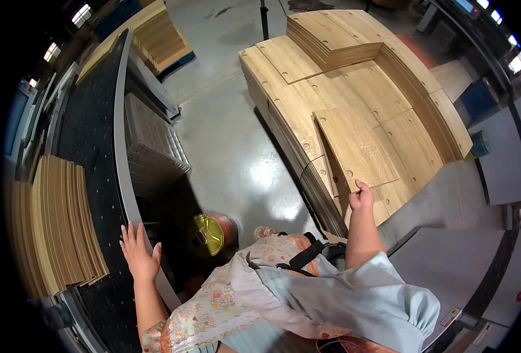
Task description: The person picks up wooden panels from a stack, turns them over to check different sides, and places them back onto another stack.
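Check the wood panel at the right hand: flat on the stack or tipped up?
Tipped up. The right hand grips the wood panel at its near edge, and a dark gap shows along its left side above the panel stack.

Under my right hand (361,197) the wood-grain panel (354,147) looks smooth and matt, my left hand (138,254) rests on a dark perforated table (90,147) above glossy concrete floor (231,117)
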`<state>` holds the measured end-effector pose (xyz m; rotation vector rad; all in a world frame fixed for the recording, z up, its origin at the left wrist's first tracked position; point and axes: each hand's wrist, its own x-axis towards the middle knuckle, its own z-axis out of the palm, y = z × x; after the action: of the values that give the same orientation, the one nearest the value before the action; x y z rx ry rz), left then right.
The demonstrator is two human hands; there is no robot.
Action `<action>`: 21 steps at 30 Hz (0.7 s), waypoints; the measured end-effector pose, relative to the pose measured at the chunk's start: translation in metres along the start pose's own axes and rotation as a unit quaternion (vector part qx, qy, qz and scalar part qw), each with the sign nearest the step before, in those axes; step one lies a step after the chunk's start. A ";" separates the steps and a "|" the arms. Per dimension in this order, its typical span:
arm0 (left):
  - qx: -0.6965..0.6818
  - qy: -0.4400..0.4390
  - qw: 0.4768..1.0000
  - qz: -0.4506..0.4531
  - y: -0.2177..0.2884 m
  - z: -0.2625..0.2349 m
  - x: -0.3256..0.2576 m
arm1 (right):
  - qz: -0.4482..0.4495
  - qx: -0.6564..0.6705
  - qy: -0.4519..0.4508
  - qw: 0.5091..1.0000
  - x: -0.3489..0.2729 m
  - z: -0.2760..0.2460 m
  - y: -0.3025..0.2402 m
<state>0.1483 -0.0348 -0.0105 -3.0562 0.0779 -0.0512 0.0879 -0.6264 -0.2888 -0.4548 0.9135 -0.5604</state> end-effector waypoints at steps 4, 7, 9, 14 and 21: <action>-0.005 0.001 1.000 -0.006 0.002 -0.003 -0.005 | -0.012 0.004 0.051 0.999 0.019 -0.001 0.012; -0.006 -0.016 0.999 -0.028 0.002 -0.007 -0.019 | 0.105 -0.201 0.179 0.957 -0.014 0.023 0.017; -0.024 -0.007 0.999 -0.027 0.002 -0.007 -0.021 | 0.064 -0.563 0.155 0.809 -0.025 0.021 0.017; -0.051 0.016 0.999 -0.007 0.005 -0.008 -0.012 | -0.102 -0.928 -0.192 0.302 0.022 -0.045 0.047; -0.365 0.091 0.927 -0.014 -0.036 0.002 -0.038 | 0.194 -0.822 -0.381 0.378 -0.089 0.094 0.158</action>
<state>0.1120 0.0031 -0.0104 -3.7881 0.0800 -0.3942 0.1631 -0.4365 -0.2775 -2.0276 0.2689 1.2880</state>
